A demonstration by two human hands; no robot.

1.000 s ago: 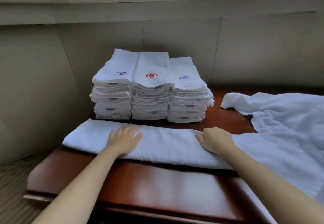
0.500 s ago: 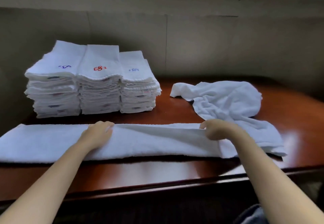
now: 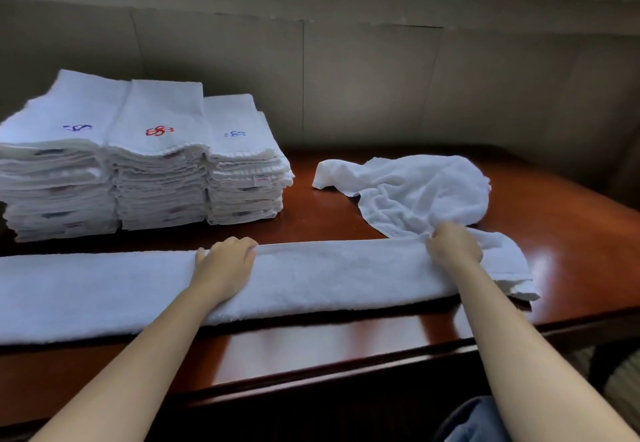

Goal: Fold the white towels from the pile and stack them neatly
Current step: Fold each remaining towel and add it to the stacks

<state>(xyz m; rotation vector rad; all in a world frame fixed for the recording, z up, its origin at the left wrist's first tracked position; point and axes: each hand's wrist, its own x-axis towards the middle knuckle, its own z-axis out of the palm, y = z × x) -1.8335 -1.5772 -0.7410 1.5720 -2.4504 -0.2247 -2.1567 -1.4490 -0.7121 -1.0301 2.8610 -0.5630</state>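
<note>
Gripping the far edge of the long folded towel (image 3: pixel 311 279), the left hand (image 3: pixel 225 265) and right hand (image 3: pixel 453 244) curl their fingers over it; the crumpled towel (image 3: pixel 422 192) lies just beyond the right fingers, folded stacks (image 3: pixel 138 157) beyond the left.

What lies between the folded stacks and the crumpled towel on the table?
Nothing: in the head view, bare wooden table separates the folded stacks from the crumpled towel. The long towel lies nearer, in front of both.
</note>
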